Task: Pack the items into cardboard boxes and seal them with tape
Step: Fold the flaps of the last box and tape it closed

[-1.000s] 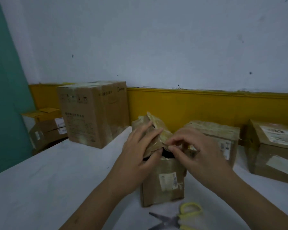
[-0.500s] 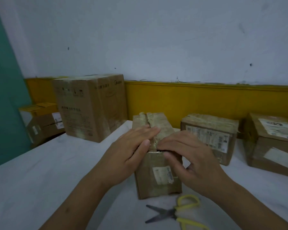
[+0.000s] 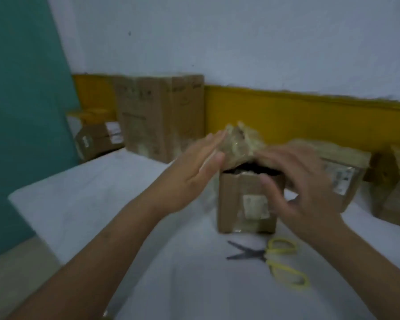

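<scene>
Starting at the far left with a teal panel point(image 3: 21, 112). Showing, just beside it and beyond the table's point(image 3: 79, 204) back corner, a small box point(image 3: 97, 137) bearing a white label. Showing next a tall box point(image 3: 159, 116), upright at the table's back left, in front of a yellow band point(image 3: 286, 112) on the wall.

Reaching in with the left hand point(image 3: 194, 174), palm turned right, fingers straight and pressed together. Laying the fingertips against the left side of the raised flaps point(image 3: 240, 144). Gripping nothing with it.

Standing the box point(image 3: 245, 204) upright on the white table, between the two hands. Leaving its taped flaps peaked over the top, with a dark gap opening beneath them on the near side. Showing nothing readable of the contents. Carrying a white label on the near face.

Showing scissors point(image 3: 270, 255) with yellow handles just in front of the box, blades spread, touched by neither hand.

Holding the right hand point(image 3: 305, 188) over the box's upper right corner, fingers spread and loosely bent, thumb pointing down across the near face. Possibly resting on the right flap, the blur making contact hard to judge.

Ending with a sealed box point(image 3: 342, 176) behind that hand, and an end box point(image 3: 395, 192) cut off by the right edge.
</scene>
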The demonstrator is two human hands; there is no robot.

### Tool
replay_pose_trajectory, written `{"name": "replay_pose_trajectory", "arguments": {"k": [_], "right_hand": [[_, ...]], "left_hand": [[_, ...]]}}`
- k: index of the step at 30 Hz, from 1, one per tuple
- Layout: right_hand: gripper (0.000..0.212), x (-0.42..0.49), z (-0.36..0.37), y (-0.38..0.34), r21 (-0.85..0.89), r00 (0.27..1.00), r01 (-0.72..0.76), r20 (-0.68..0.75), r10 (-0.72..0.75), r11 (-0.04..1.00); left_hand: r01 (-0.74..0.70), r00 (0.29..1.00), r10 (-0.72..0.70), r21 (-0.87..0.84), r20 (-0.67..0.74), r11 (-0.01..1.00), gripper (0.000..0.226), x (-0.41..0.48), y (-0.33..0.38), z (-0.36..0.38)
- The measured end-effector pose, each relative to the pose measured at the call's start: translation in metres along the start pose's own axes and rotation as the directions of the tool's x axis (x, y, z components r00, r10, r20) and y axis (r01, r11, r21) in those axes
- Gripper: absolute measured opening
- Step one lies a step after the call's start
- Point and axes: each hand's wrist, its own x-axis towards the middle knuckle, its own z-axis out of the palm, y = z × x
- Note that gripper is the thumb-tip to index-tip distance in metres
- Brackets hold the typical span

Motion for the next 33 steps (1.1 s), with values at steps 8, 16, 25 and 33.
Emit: {"name": "replay_pose_trajectory", "arguments": {"k": [8, 16, 25, 33], "right_hand": [[0.023, -0.019, 0.059, -0.101, 0.188, 0.976, 0.156, 0.12, -0.18, 0.97], [0.023, -0.019, 0.158, -0.164, 0.44, 0.727, -0.338, 0.683, -0.066, 0.832], [0.02, -0.042, 0.152, -0.152, 0.57, 0.644, -0.252, 0.702, -0.304, 0.782], [0.028, -0.039, 0.155, -0.146, 0.556, 0.549, -0.211, 0.748, -0.373, 0.804]], "left_hand": [[0.679, 0.445, -0.634, -0.224, -0.632, 0.699, 0.03, -0.186, -0.037, -0.059], [0.755, 0.49, -0.835, -0.602, 0.251, 0.262, 0.062, -0.257, -0.03, -0.013], [0.868, 0.438, -0.846, -0.388, 0.303, 0.31, 0.044, -0.242, -0.018, -0.042], [0.839, 0.503, -0.862, 0.203, 0.064, 0.505, 0.057, -0.218, -0.004, -0.057]]}}
